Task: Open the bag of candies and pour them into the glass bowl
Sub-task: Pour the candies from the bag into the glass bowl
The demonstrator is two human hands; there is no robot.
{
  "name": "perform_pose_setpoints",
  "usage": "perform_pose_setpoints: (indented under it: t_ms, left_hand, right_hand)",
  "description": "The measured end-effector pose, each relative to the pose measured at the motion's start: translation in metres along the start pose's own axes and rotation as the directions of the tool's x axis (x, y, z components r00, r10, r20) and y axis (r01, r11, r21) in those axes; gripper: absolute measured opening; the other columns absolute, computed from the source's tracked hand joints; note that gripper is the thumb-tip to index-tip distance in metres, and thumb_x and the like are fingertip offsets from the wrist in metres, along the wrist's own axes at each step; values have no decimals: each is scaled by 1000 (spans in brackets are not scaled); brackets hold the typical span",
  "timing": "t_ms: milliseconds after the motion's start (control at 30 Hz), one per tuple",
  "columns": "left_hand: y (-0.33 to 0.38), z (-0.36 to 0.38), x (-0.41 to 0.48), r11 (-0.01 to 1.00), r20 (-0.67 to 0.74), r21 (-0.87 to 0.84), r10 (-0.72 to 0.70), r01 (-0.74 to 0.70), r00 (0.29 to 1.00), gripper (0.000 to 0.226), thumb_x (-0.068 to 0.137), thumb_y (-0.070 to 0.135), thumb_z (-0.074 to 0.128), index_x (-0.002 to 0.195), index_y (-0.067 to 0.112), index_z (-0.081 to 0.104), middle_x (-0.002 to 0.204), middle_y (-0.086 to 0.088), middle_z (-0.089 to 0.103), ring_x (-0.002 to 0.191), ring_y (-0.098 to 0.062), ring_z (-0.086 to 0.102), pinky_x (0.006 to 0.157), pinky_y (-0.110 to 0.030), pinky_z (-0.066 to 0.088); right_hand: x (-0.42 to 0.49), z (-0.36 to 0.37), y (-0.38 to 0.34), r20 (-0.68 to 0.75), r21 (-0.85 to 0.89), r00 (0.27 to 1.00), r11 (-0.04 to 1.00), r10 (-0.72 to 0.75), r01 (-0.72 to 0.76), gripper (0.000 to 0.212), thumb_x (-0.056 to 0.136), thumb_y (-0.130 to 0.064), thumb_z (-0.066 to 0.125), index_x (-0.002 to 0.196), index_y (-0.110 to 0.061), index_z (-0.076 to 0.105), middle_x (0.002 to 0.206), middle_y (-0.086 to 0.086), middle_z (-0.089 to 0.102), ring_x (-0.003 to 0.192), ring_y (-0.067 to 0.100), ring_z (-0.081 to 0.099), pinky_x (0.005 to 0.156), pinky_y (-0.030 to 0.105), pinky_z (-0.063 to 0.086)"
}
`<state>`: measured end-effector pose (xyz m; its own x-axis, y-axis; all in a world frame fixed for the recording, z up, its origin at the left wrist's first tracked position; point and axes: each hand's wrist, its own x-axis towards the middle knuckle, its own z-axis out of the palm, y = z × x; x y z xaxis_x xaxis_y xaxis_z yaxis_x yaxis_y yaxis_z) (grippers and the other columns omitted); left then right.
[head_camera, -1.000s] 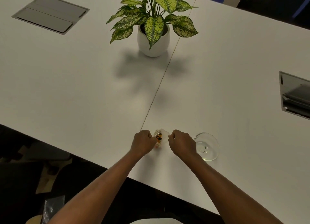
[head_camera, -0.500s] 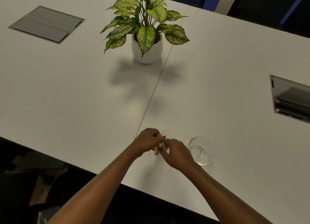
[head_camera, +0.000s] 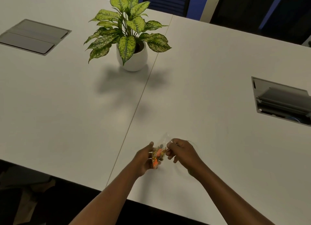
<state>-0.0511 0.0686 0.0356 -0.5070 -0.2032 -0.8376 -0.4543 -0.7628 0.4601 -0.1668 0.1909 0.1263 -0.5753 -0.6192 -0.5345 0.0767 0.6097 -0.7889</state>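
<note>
A small clear plastic bag of candies (head_camera: 157,153), orange and dark pieces showing through, is held above the white table (head_camera: 67,106) near its front edge. My left hand (head_camera: 145,158) cups its lower part from the left. My right hand (head_camera: 180,151) pinches the bag's upper right corner. The glass bowl (head_camera: 196,144) sits just behind and under my right hand; only a thin arc of its rim shows, the rest is hidden.
A potted plant in a white pot (head_camera: 133,56) stands at the table's middle back. Grey cable hatches lie at the far left (head_camera: 32,36) and at the right (head_camera: 281,101), the right one open. The table's front edge runs just below my forearms.
The bag has been lifted and turned so the candies show between my hands. My right hand has moved over the bowl, covering most of it. The camera has tilted.
</note>
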Motion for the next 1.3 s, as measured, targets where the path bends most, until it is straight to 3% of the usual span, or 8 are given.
perform_pose_setpoints:
  t_ms: [67, 133, 233, 400, 567, 833, 1000, 1300]
  left_hand:
    - [1, 15, 3, 996, 50, -88, 21, -17, 999, 36, 102, 28, 50, 108, -2, 69, 80, -16, 74, 62, -26, 69, 56, -31, 55]
    - [3, 25, 5, 992, 34, -122, 49, -44, 998, 24, 98, 13, 55, 99, -4, 71, 78, -15, 76, 63, -26, 72, 64, -36, 58]
    - [4, 29, 7, 985, 0, -169, 33, -33, 999, 18, 95, 6, 59, 88, -3, 72, 72, -15, 72, 64, -28, 69, 63, -40, 60]
    - [1, 32, 8, 998, -23, -23, 61, -62, 998, 14, 93, -5, 55, 94, -9, 68, 74, -19, 67, 60, -24, 62, 52, -30, 57]
    - [0, 40, 7, 993, -76, 93, 78, -71, 994, 10, 94, -4, 56, 94, -7, 65, 62, -14, 62, 49, -19, 56, 46, -29, 51]
    - [2, 47, 4, 987, -112, 162, 21, -3, 994, 13, 93, -3, 53, 89, -5, 66, 58, -9, 56, 50, -19, 48, 45, -27, 42]
    - [0, 47, 4, 965, -126, 258, 82, -47, 989, 11, 90, -5, 54, 90, -6, 65, 59, -11, 57, 46, -18, 48, 44, -26, 41]
    - [3, 49, 7, 962, -178, 258, 132, -83, 975, 14, 87, 0, 54, 78, -2, 66, 60, -11, 54, 45, -18, 45, 45, -26, 36]
  right_hand:
    - [-2, -13, 4, -2, 66, 1000, 998, 21, -21, 25, 95, -18, 53, 78, -9, 70, 67, 1, 71, 64, 14, 66, 56, 26, 49]
    - [-1, -25, 11, -27, 144, 998, 988, 63, -58, 26, 96, -17, 53, 77, -10, 69, 66, 3, 69, 62, 16, 64, 55, 27, 49]
    - [1, -40, 25, -57, 262, 992, 960, 116, -97, 30, 99, -23, 57, 74, -10, 67, 65, 6, 66, 60, 18, 64, 56, 29, 50]
    - [4, -53, 48, -85, 299, 980, 943, 179, -146, 32, 99, -30, 59, 74, -11, 64, 61, 4, 63, 57, 18, 64, 55, 29, 50]
    - [8, -56, 64, -90, 284, 972, 941, 216, -183, 30, 101, -29, 54, 78, -12, 62, 63, 4, 63, 61, 19, 64, 55, 29, 50]
    - [15, -62, 81, -84, 309, 957, 920, 278, -240, 33, 101, -29, 55, 73, -11, 60, 66, 5, 60, 59, 18, 60, 51, 26, 49]
    - [21, -63, 81, -96, 327, 958, 918, 270, -226, 33, 100, -27, 55, 73, -9, 60, 70, 8, 58, 62, 19, 57, 53, 27, 47]
    - [29, -61, 79, -91, 321, 958, 919, 271, -229, 34, 101, -26, 54, 74, -6, 60, 67, 9, 59, 52, 16, 55, 48, 25, 45]
